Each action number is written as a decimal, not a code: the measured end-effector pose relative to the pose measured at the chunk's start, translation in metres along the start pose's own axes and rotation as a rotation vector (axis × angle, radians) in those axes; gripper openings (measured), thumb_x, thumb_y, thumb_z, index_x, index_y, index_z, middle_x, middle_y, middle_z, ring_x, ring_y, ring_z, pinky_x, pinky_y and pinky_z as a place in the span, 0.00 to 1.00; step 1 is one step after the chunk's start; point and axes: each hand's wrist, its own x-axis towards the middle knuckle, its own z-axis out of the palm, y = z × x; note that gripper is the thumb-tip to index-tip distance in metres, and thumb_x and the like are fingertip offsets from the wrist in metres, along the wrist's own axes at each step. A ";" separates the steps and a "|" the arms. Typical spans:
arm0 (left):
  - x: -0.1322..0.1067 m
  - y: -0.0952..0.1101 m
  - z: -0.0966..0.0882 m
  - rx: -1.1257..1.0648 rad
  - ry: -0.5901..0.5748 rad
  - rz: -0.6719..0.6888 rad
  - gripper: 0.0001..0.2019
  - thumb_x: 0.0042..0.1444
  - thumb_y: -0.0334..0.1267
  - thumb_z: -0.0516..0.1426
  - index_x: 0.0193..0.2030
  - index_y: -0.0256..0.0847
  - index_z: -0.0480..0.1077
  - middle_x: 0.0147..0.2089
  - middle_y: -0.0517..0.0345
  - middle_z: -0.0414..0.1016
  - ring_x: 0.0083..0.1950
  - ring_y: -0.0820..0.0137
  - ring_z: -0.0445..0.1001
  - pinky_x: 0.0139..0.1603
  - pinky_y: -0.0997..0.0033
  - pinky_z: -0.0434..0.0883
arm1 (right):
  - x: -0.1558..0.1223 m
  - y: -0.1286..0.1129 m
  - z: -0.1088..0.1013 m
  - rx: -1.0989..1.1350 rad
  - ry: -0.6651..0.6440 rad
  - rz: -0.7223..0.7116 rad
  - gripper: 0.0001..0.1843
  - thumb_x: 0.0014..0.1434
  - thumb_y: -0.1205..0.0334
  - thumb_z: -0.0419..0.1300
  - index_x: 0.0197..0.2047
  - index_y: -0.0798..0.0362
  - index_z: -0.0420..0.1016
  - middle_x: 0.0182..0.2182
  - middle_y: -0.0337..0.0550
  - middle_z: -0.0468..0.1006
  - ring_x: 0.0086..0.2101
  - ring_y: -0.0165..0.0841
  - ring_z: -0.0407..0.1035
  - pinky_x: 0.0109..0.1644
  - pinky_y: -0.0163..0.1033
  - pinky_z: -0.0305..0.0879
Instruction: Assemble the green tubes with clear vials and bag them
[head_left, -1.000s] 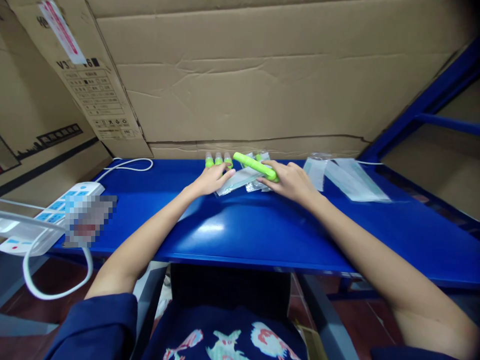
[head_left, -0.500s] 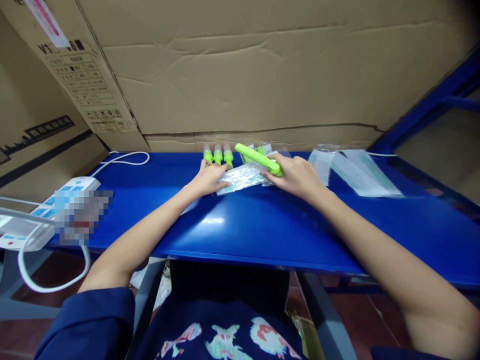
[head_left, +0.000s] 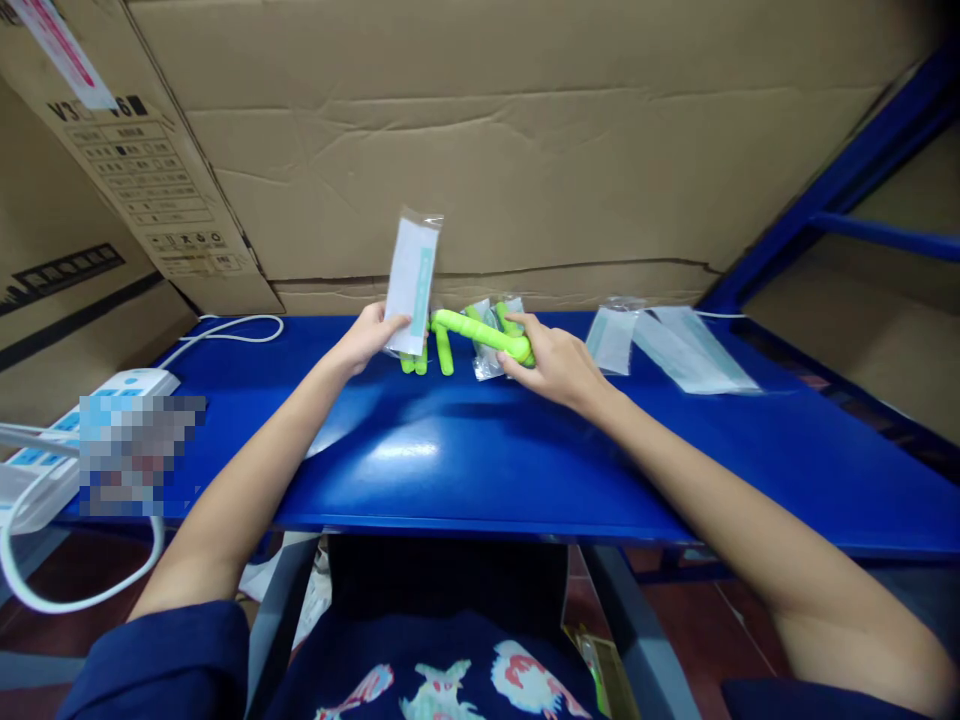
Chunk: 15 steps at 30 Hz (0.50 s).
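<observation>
My left hand (head_left: 369, 337) is closed on a flat clear packet (head_left: 411, 282) with a white sheet and pale green strip inside, held nearly upright. Thumb and fingers of my right hand (head_left: 556, 362) grip the right end of a bright green tube (head_left: 480, 328), which slants up to the left above the table. More green tubes (head_left: 445, 354) lie behind and below the packet, partly hidden by it. Just beyond my right fingers are clear bags (head_left: 486, 362) with green tubes in them.
Flat white packets (head_left: 694, 350) lie on the right of the blue table (head_left: 465, 470). A white power strip (head_left: 142, 382) with cables is at the left. Cardboard (head_left: 487, 180) stands along the back, and a blue metal frame (head_left: 847, 190) rises at the right.
My left hand has lifted the packet from lying low between my hands to nearly upright, further left. My right hand, still holding the green tube, has shifted slightly left and lower.
</observation>
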 end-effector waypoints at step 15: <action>-0.006 0.003 0.010 -0.576 0.270 -0.036 0.09 0.61 0.29 0.56 0.46 0.33 0.73 0.50 0.47 0.81 0.46 0.64 0.81 0.55 0.57 0.77 | -0.012 -0.030 0.011 0.160 -0.097 -0.191 0.30 0.68 0.49 0.52 0.66 0.59 0.60 0.60 0.59 0.72 0.56 0.50 0.71 0.54 0.53 0.70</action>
